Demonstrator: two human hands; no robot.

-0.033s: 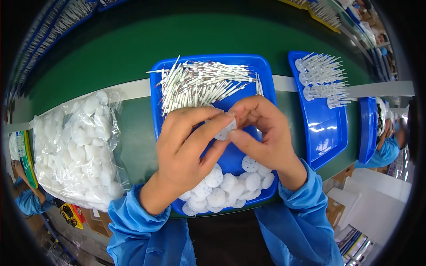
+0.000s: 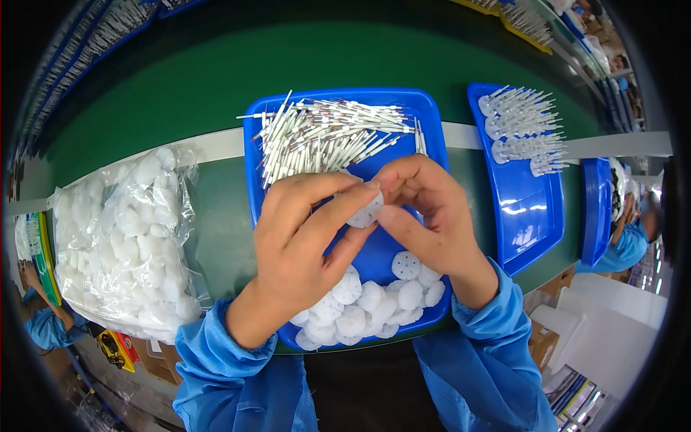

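Observation:
Over the blue tray (image 2: 345,93), my left hand (image 2: 295,230) pinches a round white perforated plastic disc (image 2: 368,211) between thumb and fingers. My right hand (image 2: 435,223) is closed at the disc's right and upper edge, its curled fingertips meeting my left fingertips; whatever they grip is hidden. At the tray's far end lies a heap of thin white rods (image 2: 324,137) with narrow tips. A pile of similar white discs (image 2: 374,302) fills its near end, below my wrists.
A clear bag of white discs (image 2: 129,237) lies at the left. On the right, another blue tray (image 2: 529,223) holds rows of discs with rods standing in them (image 2: 525,126). A smaller blue tray (image 2: 596,209) stands farther right. Co-workers in blue sleeves (image 2: 626,248) sit at both sides.
My right thumb has shifted slightly up and to the right at the disc's edge. The disc and my left hand have hardly moved.

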